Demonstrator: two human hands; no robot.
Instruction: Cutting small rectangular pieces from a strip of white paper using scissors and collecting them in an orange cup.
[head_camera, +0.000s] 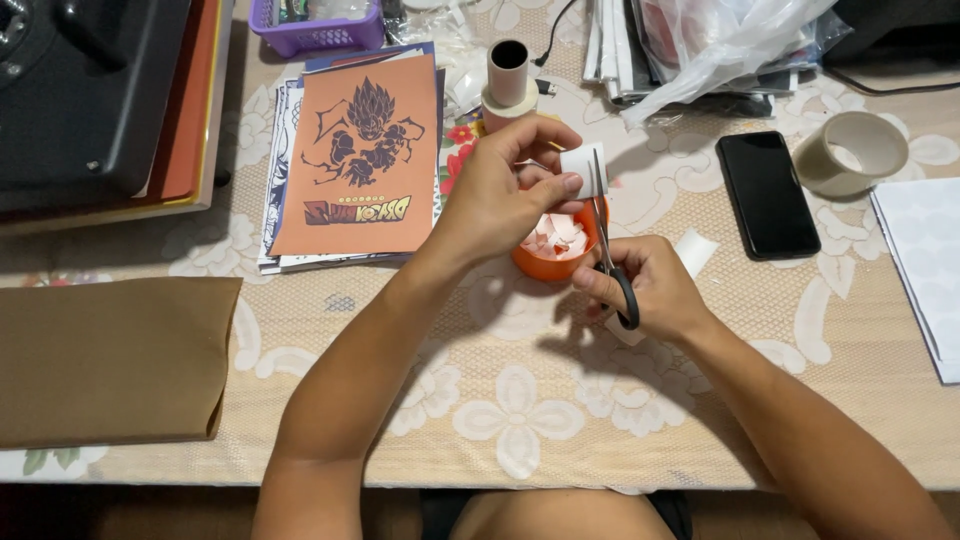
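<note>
Left hand (500, 195) pinches a small white paper piece (583, 170) between closed fingers, above an orange bowl (545, 262) on the table (520, 420). Right hand (650, 290) grips black-handled scissors (612, 255), blades at the paper.

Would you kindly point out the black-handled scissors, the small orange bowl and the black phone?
black-handled scissors (626, 300), head view, on the black handle loop.
small orange bowl (540, 265), head view, on its front wall.
black phone (767, 195), head view, middle of its screen.

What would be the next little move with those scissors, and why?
Probably closing the scissors to snip. The right hand has their blades at the small white piece pinched in the left hand, right above the orange bowl of white scraps.
</note>
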